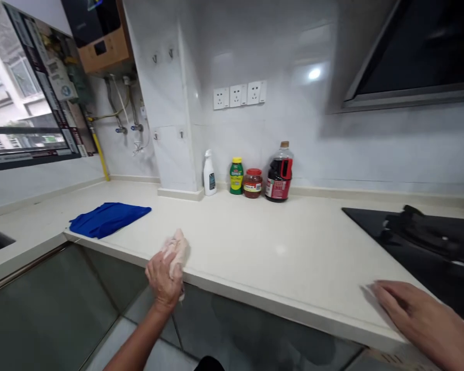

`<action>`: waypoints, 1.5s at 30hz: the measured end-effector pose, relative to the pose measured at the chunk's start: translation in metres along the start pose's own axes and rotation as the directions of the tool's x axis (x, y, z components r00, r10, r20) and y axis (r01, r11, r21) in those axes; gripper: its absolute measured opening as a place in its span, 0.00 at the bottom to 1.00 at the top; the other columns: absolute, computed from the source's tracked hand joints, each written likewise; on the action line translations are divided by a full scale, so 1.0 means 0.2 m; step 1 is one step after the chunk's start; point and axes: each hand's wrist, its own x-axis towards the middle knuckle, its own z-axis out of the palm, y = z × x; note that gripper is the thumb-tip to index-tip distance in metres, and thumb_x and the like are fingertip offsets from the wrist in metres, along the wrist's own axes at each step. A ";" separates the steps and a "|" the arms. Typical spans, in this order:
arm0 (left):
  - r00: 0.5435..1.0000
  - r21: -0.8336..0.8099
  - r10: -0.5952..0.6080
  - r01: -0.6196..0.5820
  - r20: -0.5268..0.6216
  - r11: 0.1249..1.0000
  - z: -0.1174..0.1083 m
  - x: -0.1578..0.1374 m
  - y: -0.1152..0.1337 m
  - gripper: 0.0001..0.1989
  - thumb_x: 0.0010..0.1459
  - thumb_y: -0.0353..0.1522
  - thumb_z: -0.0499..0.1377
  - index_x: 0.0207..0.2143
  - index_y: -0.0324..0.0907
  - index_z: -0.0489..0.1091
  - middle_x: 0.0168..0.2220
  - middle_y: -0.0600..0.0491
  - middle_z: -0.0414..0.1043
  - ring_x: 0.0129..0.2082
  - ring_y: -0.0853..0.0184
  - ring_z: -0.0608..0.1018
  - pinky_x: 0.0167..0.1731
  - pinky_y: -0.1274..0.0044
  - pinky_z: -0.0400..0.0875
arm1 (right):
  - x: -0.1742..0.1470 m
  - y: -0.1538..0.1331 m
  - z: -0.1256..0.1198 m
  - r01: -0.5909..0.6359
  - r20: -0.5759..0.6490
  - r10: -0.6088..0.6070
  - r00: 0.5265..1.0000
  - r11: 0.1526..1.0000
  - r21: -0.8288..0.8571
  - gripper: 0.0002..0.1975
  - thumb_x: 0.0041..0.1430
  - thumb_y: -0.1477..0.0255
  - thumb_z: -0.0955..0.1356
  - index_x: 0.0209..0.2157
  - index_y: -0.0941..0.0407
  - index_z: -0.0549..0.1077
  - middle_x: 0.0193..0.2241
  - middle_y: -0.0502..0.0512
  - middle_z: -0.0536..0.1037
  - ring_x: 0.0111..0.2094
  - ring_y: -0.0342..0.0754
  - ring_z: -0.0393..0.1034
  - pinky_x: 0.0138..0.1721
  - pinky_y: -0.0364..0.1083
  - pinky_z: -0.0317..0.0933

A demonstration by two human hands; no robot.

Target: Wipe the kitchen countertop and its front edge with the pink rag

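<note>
Pale cloth (179, 246) was bunched at the front edge of the counter (247, 237), clutched in the left hand (163, 278). The right hand (425, 317), thumb parted from fingers, was at the counter's right. A blue cloth (108, 219) lay to its left; a spray bottle (209, 175) stood at its back.

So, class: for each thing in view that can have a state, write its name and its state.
Left hand, gripping the pale cloth
Pale cloth, bunched
Right hand, open, holding nothing visible
Blue cloth, spread out, wrinkled
Spray bottle, upright
Green bottle, upright, capped
Jar, upright, lid on
Large bottle, upright, capped, partly full
Stove, no flame visible
Sockets, nothing plugged in
</note>
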 end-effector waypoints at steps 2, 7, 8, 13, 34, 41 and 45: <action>0.998 -0.049 0.055 -0.055 0.005 0.997 0.00 -0.06 0.28 0.15 0.66 0.38 0.52 0.50 0.45 0.71 0.50 0.43 0.72 0.54 0.52 0.71 0.54 0.59 0.62 | 0.01 -0.02 -0.01 -0.011 0.046 0.008 0.999 0.998 0.058 0.24 0.60 0.46 0.60 0.35 0.46 0.80 0.43 0.61 0.81 0.42 0.60 0.76 0.43 0.57 0.68; 0.976 -0.232 0.184 -0.154 0.113 0.961 0.01 -0.20 0.94 0.20 0.62 0.38 0.60 0.56 0.48 0.67 0.54 0.41 0.70 0.55 0.46 0.68 0.53 0.51 0.60 | 0.01 -0.05 0.00 -0.009 0.030 0.007 1.000 0.997 0.076 0.26 0.62 0.45 0.60 0.35 0.49 0.79 0.42 0.60 0.81 0.43 0.61 0.75 0.45 0.59 0.66; 0.968 -0.265 0.212 -0.171 0.135 0.949 0.02 -0.23 1.05 0.23 0.60 0.38 0.62 0.58 0.49 0.66 0.56 0.41 0.70 0.56 0.45 0.68 0.52 0.49 0.60 | 0.01 -0.06 0.00 -0.001 0.027 -0.001 1.000 0.998 0.067 0.26 0.62 0.46 0.60 0.35 0.50 0.79 0.41 0.61 0.81 0.43 0.61 0.75 0.44 0.58 0.66; 0.914 -0.411 0.304 -0.177 0.270 0.894 0.06 -0.34 1.46 0.40 0.50 0.41 0.70 0.63 0.46 0.62 0.60 0.37 0.66 0.57 0.39 0.67 0.53 0.43 0.58 | 0.02 -0.11 -0.04 -0.009 -0.029 0.012 0.999 0.996 0.088 0.24 0.64 0.49 0.61 0.33 0.52 0.78 0.39 0.62 0.80 0.39 0.57 0.75 0.42 0.54 0.68; 0.790 -0.336 0.242 -0.048 0.563 0.941 0.17 0.42 0.64 0.20 0.60 0.32 0.51 0.52 0.43 0.74 0.52 0.46 0.78 0.53 0.55 0.77 0.56 0.60 0.69 | -0.14 -1.42 0.26 0.315 -0.065 -0.312 0.948 0.948 0.045 0.42 0.39 0.60 0.82 0.55 0.54 0.68 0.59 0.70 0.65 0.57 0.70 0.59 0.48 0.65 0.65; 0.644 -0.138 0.171 -0.101 0.745 0.985 0.24 0.37 0.60 0.21 0.64 0.38 0.49 0.53 0.46 0.75 0.58 0.44 0.73 0.61 0.52 0.70 0.58 0.58 0.64 | -0.14 -1.22 0.21 0.441 -0.107 -0.434 0.894 0.896 0.053 0.36 0.44 0.60 0.81 0.53 0.49 0.68 0.58 0.61 0.67 0.57 0.61 0.62 0.53 0.61 0.58; 0.606 -0.132 0.158 -0.087 0.779 0.987 0.24 0.38 0.60 0.24 0.64 0.41 0.46 0.54 0.47 0.75 0.60 0.45 0.72 0.62 0.52 0.69 0.59 0.58 0.63 | -0.21 -0.78 0.08 0.415 -0.281 -0.405 0.870 0.910 -0.025 0.29 0.51 0.59 0.75 0.54 0.51 0.68 0.56 0.64 0.68 0.57 0.61 0.63 0.57 0.64 0.51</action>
